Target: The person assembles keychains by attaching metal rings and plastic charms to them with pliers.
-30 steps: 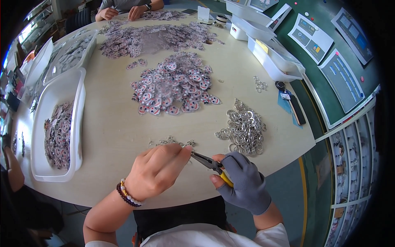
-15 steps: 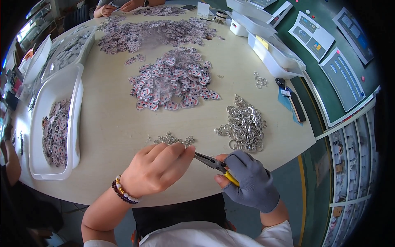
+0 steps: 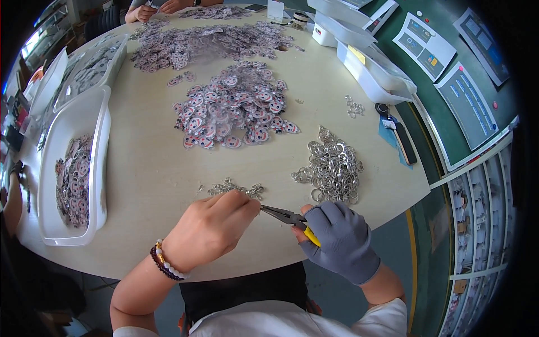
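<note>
A: What is held?
B: Pliers (image 3: pixel 284 216), the right hand (image 3: pixel 341 241) closed around them at the edge of the surface (image 3: pixel 146 180); left hand (image 3: pixel 216 230) pinched at their tip, contents hidden.
A: Open room?
B: Leftward, to the white tub (image 3: pixel 101 168).

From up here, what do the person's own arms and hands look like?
Short white sleeves. The left hand is ungloved, with white, gold and dark beaded bracelets at its wrist; the right hand wears a grey fingerless glove.
</note>
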Demonstrator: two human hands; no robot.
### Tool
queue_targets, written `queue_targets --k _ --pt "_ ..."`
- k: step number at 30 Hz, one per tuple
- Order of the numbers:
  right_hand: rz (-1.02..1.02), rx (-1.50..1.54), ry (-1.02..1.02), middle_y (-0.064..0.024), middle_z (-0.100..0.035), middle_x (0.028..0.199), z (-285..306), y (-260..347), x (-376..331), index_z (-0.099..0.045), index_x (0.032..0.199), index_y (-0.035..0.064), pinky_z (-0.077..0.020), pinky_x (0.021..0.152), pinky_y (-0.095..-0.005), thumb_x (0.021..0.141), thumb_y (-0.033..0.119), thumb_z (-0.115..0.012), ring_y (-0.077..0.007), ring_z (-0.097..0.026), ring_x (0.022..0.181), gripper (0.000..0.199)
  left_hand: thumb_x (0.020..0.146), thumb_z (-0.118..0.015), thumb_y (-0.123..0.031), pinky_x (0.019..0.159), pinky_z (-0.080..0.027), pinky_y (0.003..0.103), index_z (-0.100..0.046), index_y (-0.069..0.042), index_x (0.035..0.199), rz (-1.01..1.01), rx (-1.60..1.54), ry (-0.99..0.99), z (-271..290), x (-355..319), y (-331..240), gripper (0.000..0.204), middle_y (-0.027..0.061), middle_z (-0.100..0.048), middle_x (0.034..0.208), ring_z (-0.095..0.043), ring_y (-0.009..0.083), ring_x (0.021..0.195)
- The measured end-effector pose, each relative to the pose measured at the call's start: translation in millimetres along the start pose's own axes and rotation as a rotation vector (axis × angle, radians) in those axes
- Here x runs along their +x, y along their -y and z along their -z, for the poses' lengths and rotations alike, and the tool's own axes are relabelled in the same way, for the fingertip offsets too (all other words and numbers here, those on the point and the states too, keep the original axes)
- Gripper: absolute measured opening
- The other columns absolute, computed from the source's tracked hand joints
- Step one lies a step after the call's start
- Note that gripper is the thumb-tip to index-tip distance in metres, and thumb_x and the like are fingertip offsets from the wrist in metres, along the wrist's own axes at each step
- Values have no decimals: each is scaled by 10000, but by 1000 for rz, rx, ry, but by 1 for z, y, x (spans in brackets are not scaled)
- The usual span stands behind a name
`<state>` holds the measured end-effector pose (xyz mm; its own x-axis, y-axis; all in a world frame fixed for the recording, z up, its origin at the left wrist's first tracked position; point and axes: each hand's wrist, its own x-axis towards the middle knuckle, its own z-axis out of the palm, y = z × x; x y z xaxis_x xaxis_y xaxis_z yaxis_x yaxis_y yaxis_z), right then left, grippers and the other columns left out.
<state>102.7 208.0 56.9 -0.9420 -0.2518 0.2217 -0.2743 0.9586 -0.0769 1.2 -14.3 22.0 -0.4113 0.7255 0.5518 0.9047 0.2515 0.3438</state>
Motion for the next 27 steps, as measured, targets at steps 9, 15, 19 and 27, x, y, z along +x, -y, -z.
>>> queue_targets --k 9,15,19,27 --pt "-147 483 49 -119 -601 898 -44 -23 29 -572 1013 61 -515 651 -422 846 186 -676 -328 -641 809 233 863 -562 91 681 -507 316 -656 -44 1199 604 249 -358 78 -10 -14 374 139 -617 983 -616 202 807" --pt "-78 343 126 -103 -620 885 -65 -9 61 -582 991 69 -513 652 -401 839 182 -676 -301 -645 792 212 922 -621 -88 678 -514 294 -516 -112 1380 824 851 -217 145 -79 29 471 146 -546 1256 -614 212 824" --pt "-17 229 153 -88 -619 864 -68 -6 62 -589 994 93 -523 674 -411 811 195 -689 -310 -646 795 232 882 -671 -125 898 -512 402 -471 -122 1406 607 1152 -69 126 -72 43 561 195 -470 1394 -576 342 1140" --pt "-31 234 106 -105 -619 877 -70 2 61 -582 988 85 -532 674 -402 787 184 -697 -303 -651 803 252 917 -599 -180 1074 -387 428 -420 -56 1405 307 407 109 -12 21 90 534 208 -408 1432 -412 374 1318"
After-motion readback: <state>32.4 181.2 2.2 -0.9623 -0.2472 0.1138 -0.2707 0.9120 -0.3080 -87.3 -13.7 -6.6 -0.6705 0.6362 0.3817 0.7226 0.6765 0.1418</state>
